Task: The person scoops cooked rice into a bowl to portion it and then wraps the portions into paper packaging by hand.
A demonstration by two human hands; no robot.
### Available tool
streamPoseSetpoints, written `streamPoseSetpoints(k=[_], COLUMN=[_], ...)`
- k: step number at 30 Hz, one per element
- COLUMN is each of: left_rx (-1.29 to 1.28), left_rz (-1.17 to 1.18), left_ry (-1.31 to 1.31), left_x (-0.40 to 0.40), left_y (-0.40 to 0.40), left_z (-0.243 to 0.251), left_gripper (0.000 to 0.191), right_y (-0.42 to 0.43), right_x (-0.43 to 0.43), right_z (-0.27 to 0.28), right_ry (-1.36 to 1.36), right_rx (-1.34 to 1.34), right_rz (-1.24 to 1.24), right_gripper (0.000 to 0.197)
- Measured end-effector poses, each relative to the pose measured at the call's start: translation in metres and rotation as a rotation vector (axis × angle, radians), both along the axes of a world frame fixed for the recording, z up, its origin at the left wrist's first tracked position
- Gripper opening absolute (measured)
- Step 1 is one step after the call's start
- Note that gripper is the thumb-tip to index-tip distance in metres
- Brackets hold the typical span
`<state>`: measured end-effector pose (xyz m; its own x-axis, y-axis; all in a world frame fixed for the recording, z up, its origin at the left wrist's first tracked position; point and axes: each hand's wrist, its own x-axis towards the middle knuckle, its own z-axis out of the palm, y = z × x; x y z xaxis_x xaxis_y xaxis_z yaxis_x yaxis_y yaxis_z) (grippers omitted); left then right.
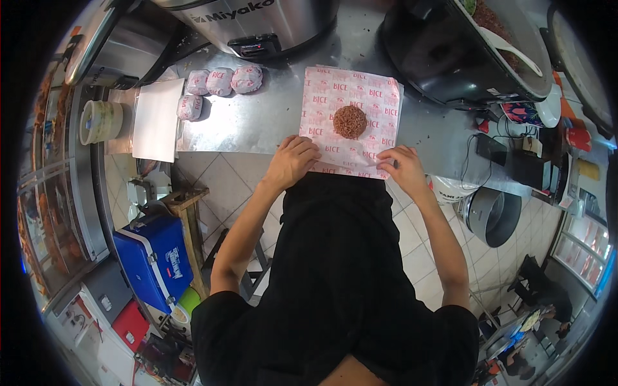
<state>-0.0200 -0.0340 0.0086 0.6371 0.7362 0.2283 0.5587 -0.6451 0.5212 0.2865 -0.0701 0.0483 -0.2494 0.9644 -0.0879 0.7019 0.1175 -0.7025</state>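
A stack of white wrapping paper with red print (318, 106) lies at the steel table's front edge. On its top sheet sits a domed mound of reddish-brown cooked rice (350, 122). My left hand (294, 161) has its curled fingers on the sheet's near left corner. At the near right corner, my right hand (404, 166) pinches the sheet between thumb and fingers. The sheet's near edge is raised a little between both hands, and printed paper shows below it. Its fold does not reach the rice.
Several wrapped rice portions (218, 81) sit at the back left, near blank white sheets (158, 120) and a plastic tub (101, 122). A Miyako rice cooker (299, 24) stands behind. At the right, a black rice cooker (434, 53) holds brown rice and a white paddle (512, 48).
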Motion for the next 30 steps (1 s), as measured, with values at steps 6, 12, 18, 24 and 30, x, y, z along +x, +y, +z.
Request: streamPoseSetpoints(k=[6, 12, 18, 24, 30], left_rx=[-0.008, -0.223, -0.697, -0.783, -0.807], left_rz=[-0.089, 0.134, 0.534, 0.55, 0.392], left_ry=[0.049, -0.27, -0.395, -0.336, -0.313], left_x=[-0.002, -0.004, 0.006, 0.013, 0.003], left_y=[-0.015, 0.003, 0.049, 0.065, 0.054], left_z=[0.007, 0.023, 0.007, 0.006, 0.018], left_gripper=[0.017, 0.008, 0.016, 0.018, 0.015], right_y=[-0.023, -0.011, 0.042, 0.059, 0.048], right_x=[0.012, 0.011, 0.012, 0.021, 0.018], right_z=[-0.017, -0.013, -0.026, -0.045, -0.009], right_ry=[-0.066, 0.098, 0.399, 0.383, 0.215], right_rx=[0.264, 0.12, -0.221, -0.297, -0.395], right_rz=[0.172, 0.009, -0.405, -0.424, -0.357], right_gripper=[0.011, 0.012, 0.017, 0.023, 0.021])
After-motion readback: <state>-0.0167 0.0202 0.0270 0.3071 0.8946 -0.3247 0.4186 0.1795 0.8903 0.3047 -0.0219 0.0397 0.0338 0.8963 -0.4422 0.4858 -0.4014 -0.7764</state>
